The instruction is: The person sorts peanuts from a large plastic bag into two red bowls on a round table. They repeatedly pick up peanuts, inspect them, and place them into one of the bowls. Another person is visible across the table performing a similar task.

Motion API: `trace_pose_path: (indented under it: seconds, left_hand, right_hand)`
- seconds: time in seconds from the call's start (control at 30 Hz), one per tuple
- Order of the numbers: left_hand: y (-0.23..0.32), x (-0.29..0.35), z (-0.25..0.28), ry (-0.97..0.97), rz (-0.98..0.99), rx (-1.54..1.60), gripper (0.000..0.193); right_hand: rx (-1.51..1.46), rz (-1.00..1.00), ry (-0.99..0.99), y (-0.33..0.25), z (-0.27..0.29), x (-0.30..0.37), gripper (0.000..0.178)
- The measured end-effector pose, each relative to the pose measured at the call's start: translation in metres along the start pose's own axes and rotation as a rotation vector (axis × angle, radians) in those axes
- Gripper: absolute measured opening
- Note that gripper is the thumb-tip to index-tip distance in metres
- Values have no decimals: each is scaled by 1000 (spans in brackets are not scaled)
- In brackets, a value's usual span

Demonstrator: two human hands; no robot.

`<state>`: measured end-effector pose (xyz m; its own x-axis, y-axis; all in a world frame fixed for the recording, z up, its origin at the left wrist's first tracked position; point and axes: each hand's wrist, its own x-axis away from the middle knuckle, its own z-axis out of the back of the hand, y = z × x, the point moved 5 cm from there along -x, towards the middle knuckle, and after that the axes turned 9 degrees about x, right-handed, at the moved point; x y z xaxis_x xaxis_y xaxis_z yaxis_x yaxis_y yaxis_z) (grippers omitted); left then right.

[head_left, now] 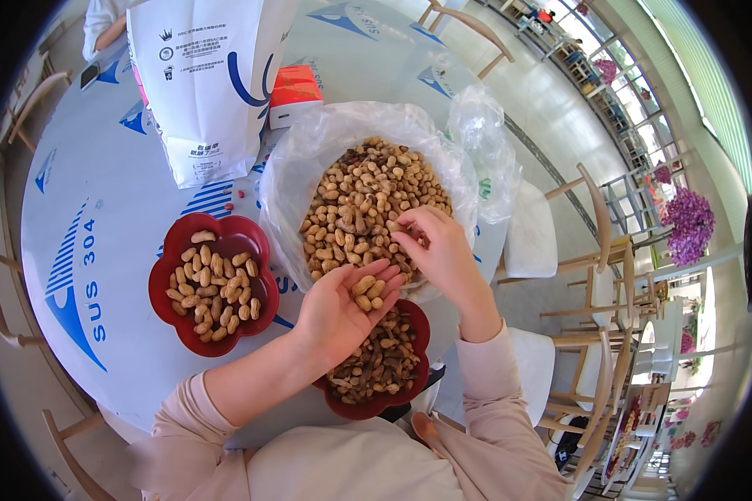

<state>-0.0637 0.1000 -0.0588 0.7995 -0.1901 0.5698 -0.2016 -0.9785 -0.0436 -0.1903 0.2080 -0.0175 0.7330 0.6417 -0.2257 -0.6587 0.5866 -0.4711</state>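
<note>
A clear plastic bag lies spread on the table with a big heap of unshelled peanuts in it. My left hand is palm up at the heap's near edge, cupping several peanuts. Above the heap's right side, my right hand has thumb and fingers pinched on what looks like a peanut, mostly hidden by the fingertips. A red flower-shaped bowl on the left holds pale peanuts. Partly under my left hand, a second red bowl contains darker peanuts.
Behind the left bowl stands a tall white paper bag, with a red and white box beside it. A crumpled clear plastic bag lies at the right. Wooden chairs with white seats surround the round table.
</note>
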Motion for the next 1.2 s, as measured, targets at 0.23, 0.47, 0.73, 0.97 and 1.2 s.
trace_pose_path:
  seconds: [0.23,0.47,0.73,0.97,1.2]
  left_hand:
    - [8,2,-1,-17,-18,28,46]
    - [5,4,-9,-40,24,69,42]
    - [9,14,-14,-72,20,73,40]
    - [8,22,-17,-100,31,67,41]
    - [18,15,-20,-120,-20,90,44]
  right_hand:
    - [-254,358,-126,-51,24,14,26]
    - [-17,65,82,45,11,-56,28]
    - [156,233,-63,23,-59,-50,44]
    - [183,466,-57,-16,-66,-43,44]
    - [-96,25,135,59,4,-94,19]
